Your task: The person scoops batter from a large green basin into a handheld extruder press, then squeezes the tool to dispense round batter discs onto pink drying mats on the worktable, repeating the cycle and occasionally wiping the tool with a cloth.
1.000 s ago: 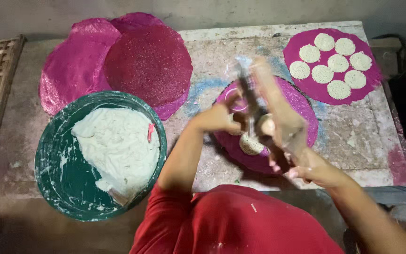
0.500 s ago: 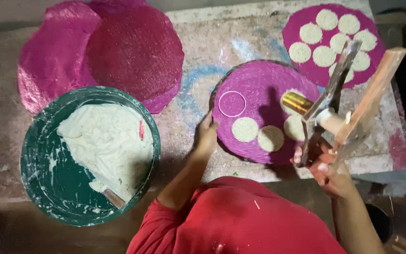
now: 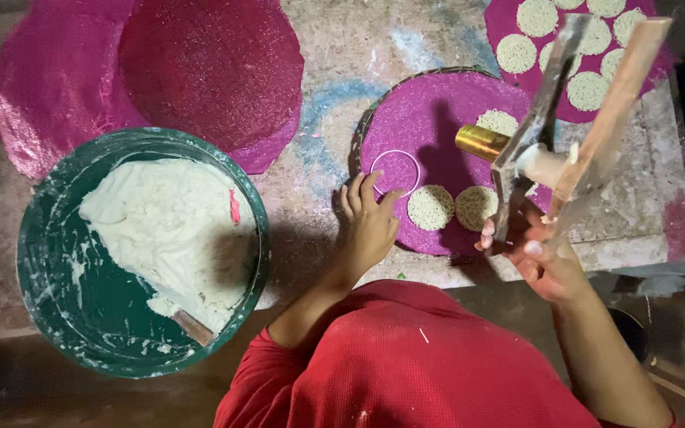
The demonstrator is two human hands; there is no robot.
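Since the earlier frame the left hand [image 3: 368, 226] has reached the white ring [image 3: 395, 172] at frame centre, fingers spread on it. The right hand [image 3: 539, 257], lower right, grips the hinged press [image 3: 568, 119], its long axis slanting upper right.

You see two hands, the left hand [image 3: 368, 226] and the right hand [image 3: 538, 255], and one hinged press [image 3: 564, 127]. One green tub [image 3: 49, 269] holds one mass of white dough [image 3: 164, 230]. Three noodle discs [image 3: 431, 208] and one ring [image 3: 395, 172] lie on the near round mat [image 3: 422, 119]. At the table's far right corner you count at least eight discs [image 3: 537, 16] on another mat [image 3: 505, 12]. Two bare mats [image 3: 208, 67] overlap at the far left.
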